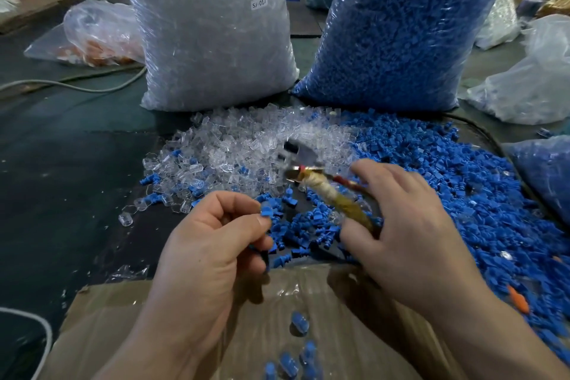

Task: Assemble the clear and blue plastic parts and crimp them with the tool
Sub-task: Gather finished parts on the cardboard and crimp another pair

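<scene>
Farther back: clear bag point(212, 28) and blue bag point(394, 28) block my view.
Left hand point(209, 250): pinching a blue part point(266, 212).
Right hand point(410, 231): gripping the tool point(327, 191).
Box point(123, 333): beneath both hands.

Heap of small clear plastic parts point(246, 145), far centre, is glinting glossy and smooth. Heap of blue plastic parts point(447, 188), right, is looking matt. Crimping tool point(324, 191): head is shining as bare metal, handle is showing frayed yellowish cloth wrapping. Near brown cardboard box point(123, 318) is looking dull, papery. Far crinkled clear film bags point(212, 40) are gleaming.
</scene>
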